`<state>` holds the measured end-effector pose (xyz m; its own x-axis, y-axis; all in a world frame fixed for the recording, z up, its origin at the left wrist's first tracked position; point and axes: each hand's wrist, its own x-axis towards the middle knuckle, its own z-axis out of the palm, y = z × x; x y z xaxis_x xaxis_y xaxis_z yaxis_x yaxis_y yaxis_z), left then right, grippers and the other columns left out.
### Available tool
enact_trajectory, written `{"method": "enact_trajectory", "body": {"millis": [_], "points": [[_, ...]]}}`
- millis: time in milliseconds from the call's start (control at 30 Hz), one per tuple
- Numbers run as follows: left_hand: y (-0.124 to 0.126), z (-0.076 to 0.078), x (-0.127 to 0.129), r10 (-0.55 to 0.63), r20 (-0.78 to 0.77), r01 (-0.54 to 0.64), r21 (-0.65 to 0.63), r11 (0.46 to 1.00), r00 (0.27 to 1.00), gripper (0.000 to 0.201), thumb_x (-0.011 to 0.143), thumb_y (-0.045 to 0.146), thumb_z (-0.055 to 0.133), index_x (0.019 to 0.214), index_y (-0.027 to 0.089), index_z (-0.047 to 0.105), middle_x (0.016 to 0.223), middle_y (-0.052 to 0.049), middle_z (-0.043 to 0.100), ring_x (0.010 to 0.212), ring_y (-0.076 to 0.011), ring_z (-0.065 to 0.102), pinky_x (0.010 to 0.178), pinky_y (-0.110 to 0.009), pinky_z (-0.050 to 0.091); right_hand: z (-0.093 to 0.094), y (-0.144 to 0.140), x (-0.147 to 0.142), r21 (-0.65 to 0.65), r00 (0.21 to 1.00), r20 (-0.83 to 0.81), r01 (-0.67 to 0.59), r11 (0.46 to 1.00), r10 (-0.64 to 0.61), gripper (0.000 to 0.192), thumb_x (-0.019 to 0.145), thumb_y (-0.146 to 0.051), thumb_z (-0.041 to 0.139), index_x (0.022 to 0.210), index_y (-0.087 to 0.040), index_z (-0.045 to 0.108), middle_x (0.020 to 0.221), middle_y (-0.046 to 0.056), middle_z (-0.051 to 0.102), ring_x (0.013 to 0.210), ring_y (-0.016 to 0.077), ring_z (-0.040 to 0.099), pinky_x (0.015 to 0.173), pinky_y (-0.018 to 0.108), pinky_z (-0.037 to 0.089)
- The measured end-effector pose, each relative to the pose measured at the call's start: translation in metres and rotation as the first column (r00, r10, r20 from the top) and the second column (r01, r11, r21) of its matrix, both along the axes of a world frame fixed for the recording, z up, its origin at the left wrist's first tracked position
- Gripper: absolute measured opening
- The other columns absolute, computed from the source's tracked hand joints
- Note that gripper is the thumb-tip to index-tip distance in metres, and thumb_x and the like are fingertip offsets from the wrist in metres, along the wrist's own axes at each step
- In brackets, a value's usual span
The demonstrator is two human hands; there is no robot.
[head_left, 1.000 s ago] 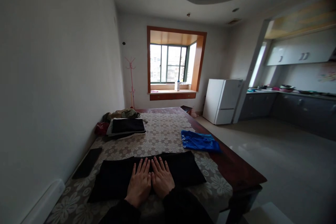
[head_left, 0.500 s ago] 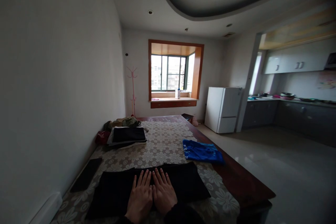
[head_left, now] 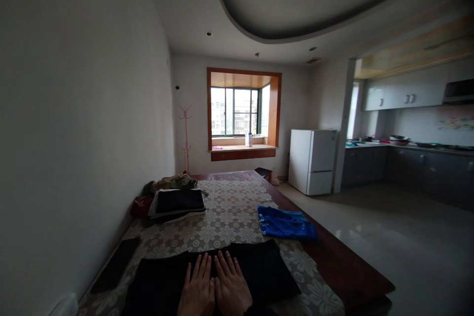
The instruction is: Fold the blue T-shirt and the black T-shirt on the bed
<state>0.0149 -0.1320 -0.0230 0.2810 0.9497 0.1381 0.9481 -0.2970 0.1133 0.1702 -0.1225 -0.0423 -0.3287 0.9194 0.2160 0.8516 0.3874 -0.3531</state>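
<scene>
On the near edge of the counter (head_left: 344,276), the left hand (head_left: 197,290) and right hand (head_left: 232,286) lie flat, fingers spread, side by side on a black cloth (head_left: 259,269), with a blue garment (head_left: 285,223) beyond.

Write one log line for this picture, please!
left hand: flat on black folded cloth | right hand: flat on it, beside left | blue garment: apart, right

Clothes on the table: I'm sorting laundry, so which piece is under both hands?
The flat black garment at the near edge, under the left hand and right hand; the blue one lies apart.
</scene>
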Motion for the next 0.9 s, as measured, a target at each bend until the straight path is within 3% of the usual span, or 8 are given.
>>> {"method": "enact_trajectory", "body": {"millis": [300, 733, 900], "points": [[-0.0005, 0.0075, 0.0021, 0.031, 0.004, -0.031, -0.053, 0.998, 1.000, 0.062, 0.094, 0.031, 0.028, 0.155, 0.022, 0.023, 0.163, -0.002, 0.026, 0.153, -0.0248, 0.021, 0.124, -0.054, 0.023, 0.0011, -0.0007, 0.0001, -0.013, 1.000, -0.011, -0.001, 1.000, 0.001, 0.058, 0.101, -0.037, 0.034, 0.158, -0.029, 0.025, 0.163, -0.003, 0.020, 0.152, 0.0276, 0.019, 0.124, 0.050, 0.018], [0.0020, 0.0039, 0.0020, 0.041, 0.017, -0.040, -0.053, 0.998, 0.999, 0.063, 0.094, 0.034, 0.025, 0.156, 0.023, 0.027, 0.164, 0.000, 0.028, 0.154, -0.0229, 0.021, 0.126, -0.051, 0.018, -0.0045, 0.0054, -0.0005, -0.022, 1.000, -0.002, 0.011, 1.000, -0.011, 0.057, 0.101, -0.039, 0.036, 0.156, -0.029, 0.030, 0.163, -0.003, 0.019, 0.152, 0.0289, 0.021, 0.124, 0.052, 0.020], [0.0033, 0.0011, 0.0015, 0.052, 0.040, -0.050, -0.071, 0.996, 0.998, 0.064, 0.093, 0.034, 0.026, 0.156, 0.023, 0.030, 0.164, 0.001, 0.028, 0.154, -0.0219, 0.022, 0.126, -0.050, 0.016, -0.0009, 0.0052, -0.0017, -0.008, 1.000, -0.004, 0.030, 1.000, -0.030, 0.056, 0.099, -0.037, 0.039, 0.155, -0.029, 0.036, 0.162, -0.001, 0.026, 0.150, 0.0299, 0.027, 0.122, 0.053, 0.024]]}}
